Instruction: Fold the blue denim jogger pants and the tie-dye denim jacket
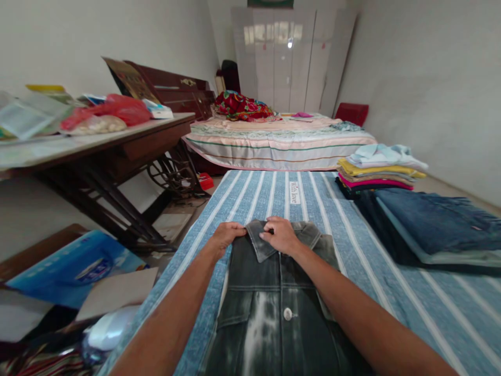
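Observation:
A dark grey, faded denim jacket (260, 303) lies front up on the blue-and-white striped cloth (270, 193), its collar at the far end. My left hand (227, 235) pinches the jacket at the left shoulder, beside the collar's corner. On the collar (260, 245) itself, my right hand (282, 235) has its fingers closed round the upper edge near the neck. A metal button (288, 314) shows on the front placket. My right forearm covers part of the jacket's right side, and its lower end runs out of view.
Folded jeans (438, 219) and a stack of folded shirts (376, 175) lie to the right. A sewing-machine table (156, 130) with red plastic bags (121, 109) stands at left, above a blue package (84, 269). Beyond is a bed (282, 151) before a wardrobe (289, 62).

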